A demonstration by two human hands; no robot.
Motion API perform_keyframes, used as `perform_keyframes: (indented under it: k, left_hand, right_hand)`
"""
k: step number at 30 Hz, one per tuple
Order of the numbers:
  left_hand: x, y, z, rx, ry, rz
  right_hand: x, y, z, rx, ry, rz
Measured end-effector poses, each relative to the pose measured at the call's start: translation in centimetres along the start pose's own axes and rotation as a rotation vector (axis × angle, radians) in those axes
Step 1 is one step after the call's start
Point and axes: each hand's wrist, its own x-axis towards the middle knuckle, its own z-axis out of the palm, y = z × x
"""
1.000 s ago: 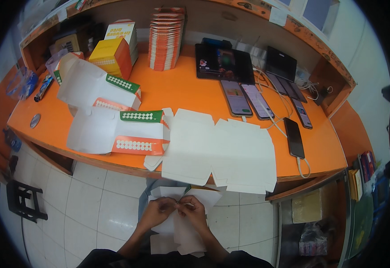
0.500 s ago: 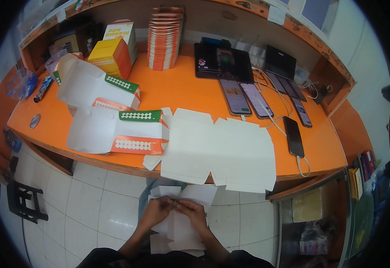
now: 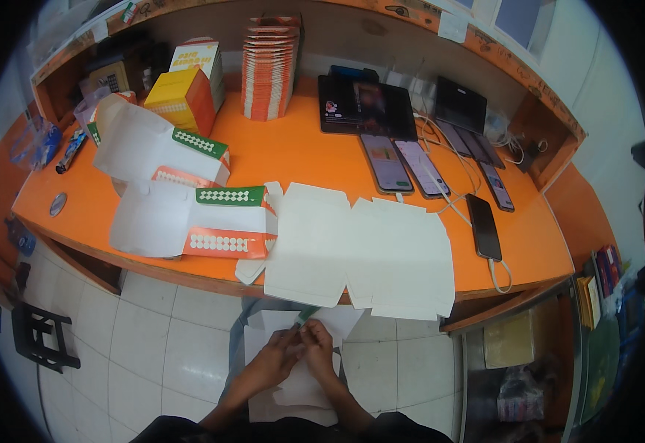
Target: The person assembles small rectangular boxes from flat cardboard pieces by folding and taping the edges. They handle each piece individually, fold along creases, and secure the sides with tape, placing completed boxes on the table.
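Note:
A white cardboard box blank [image 3: 302, 393] lies over my lap, with part of its printed green side [image 3: 307, 314] showing at the far end. My left hand [image 3: 272, 362] is closed, its fingers pinching the cardboard near the middle. Right beside it, my right hand [image 3: 318, 348] is also closed on the blank, fingertips close to the left ones. The exact fold between the fingers is hidden. On the table edge ahead lies a flat white blank [image 3: 359, 255]. To its left stands an open folded box [image 3: 223, 221] with green and orange sides.
Another open box [image 3: 190, 155] sits behind the first. Farther back are a yellow box [image 3: 182, 96] and a tall stack of orange-and-white cartons [image 3: 269, 70]. A tablet [image 3: 367, 103], several phones and white cables occupy the right side. A black stool [image 3: 44, 336] stands on the floor at left.
Both hands have shifted and the right hand has turned upward. The blank's far part has folded, so a green printed side now shows above the fingers.

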Motion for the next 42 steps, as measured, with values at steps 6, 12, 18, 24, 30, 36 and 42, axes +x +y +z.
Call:
perform_keyframes:
  k: [6, 12, 18, 24, 30, 36, 42]
  left_hand:
    - [0.2, -1.7, -0.7, -0.162, 0.096, -0.307]
    - [1.4, -3.9, -1.4, -0.328, 0.386, -0.275]
    - [1.3, -4.9, -1.1, -0.171, 0.379, -0.271]
    - [0.3, -5.2, -1.5, -0.576, 0.175, -0.423]
    - [-0.7, -4.4, -1.9, -0.049, -0.01, -0.247]
    - [-1.0, -3.9, -1.0, -0.123, -0.001, -0.244]
    - [-1.2, -4.1, -0.4, -0.121, -0.021, -0.252]
  right_hand:
    - [1.8, -1.5, 1.0, 0.174, 0.211, -0.419]
    - [-1.6, -2.6, 0.8, -0.505, -0.414, -0.331]
    - [-3.6, -0.5, 2.5, -0.517, -0.437, -0.281]
    - [-1.6, 0.1, 0.1, -0.341, -0.34, 0.006]
    - [-1.7, 0.2, -0.9, -0.151, -0.278, 0.231]
    - [-2.0, 0.2, -1.7, -0.101, -0.335, 0.229]
    - [-2.1, 1.0, -2.2, -0.282, -0.455, -0.003]
